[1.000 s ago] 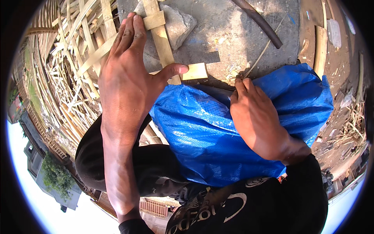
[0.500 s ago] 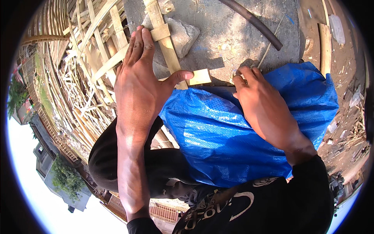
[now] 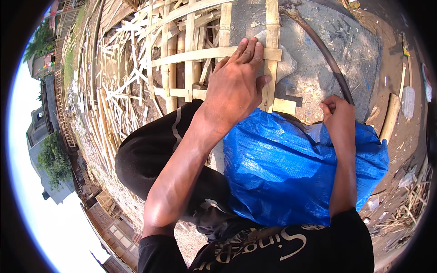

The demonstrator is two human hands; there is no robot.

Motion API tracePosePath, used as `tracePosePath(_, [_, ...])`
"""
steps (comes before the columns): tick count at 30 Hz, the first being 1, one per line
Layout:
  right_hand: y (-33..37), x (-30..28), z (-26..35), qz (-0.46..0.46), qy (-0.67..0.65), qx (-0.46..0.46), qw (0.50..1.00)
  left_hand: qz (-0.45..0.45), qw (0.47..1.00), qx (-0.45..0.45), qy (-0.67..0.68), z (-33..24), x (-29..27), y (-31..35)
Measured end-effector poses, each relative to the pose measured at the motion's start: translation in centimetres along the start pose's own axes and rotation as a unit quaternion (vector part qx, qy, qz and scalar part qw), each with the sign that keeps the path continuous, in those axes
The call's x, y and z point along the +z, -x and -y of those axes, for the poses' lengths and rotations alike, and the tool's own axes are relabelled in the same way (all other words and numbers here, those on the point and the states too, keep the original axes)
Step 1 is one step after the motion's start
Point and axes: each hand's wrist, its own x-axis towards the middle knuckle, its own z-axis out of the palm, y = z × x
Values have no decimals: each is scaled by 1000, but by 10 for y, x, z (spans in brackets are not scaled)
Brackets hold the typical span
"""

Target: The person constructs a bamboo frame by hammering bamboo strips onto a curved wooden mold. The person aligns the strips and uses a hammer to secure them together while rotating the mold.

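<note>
A lattice of split bamboo strips reaches in from the far left onto a grey slab point(image 3: 314, 86). My left hand point(image 3: 239, 84) lies over it with fingers stretched out, resting on a crosswise strip point(image 3: 191, 56) near its end. That strip meets an upright end strip point(image 3: 271, 38), and my thumb is beside it. My right hand point(image 3: 339, 113) is at the slab's near right edge, fingers curled together. Whatever is between them, if anything, is hidden. A short flat bamboo piece point(image 3: 284, 106) lies between the two hands.
A blue tarp point(image 3: 282, 173) covers my lap. Under the lattice end sits a stone point(image 3: 286, 63). A dark curved rod point(image 3: 325, 52) lies across the slab, its end close to my right hand. Loose bamboo strips point(image 3: 120, 73) are heaped at the left; a bamboo length point(image 3: 390, 117) stands at the right.
The view has turned, so lattice and slab appear farther right. My left hand stays on the lattice, its thumb shifted. The right hand's fingers are more curled, and the thin stick near it no longer shows.
</note>
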Motion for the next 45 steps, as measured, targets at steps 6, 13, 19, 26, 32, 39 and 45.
tracePosePath(6, [-4, 6, -5, 3, 62, -33, 997, 24, 1000, -14, -7, 16, -4, 6])
tracePosePath(13, [-5, -4, 5, -12, -40, -70, 997, 27, 998, -8, -57, 21, 1, 4])
tracePosePath(19, [-17, -10, 28, -33, -170, -93, 980, 80, 989, -32, -120, 8, -7, -5])
tracePosePath(26, [-32, 0, 86, -93, -290, -214, 928, 43, 991, -23, -128, 7, 6, -12])
tracePosePath(32, [-46, 31, 98, -123, -174, -269, 939, 32, 994, -12, -107, 11, 6, -9])
tracePosePath(39, [-38, 40, 101, -197, -75, -342, 916, 108, 987, -68, -102, 0, -4, -9])
tracePosePath(45, [-44, 40, 100, -201, -79, -386, 897, 108, 986, -98, -87, -1, -9, 2])
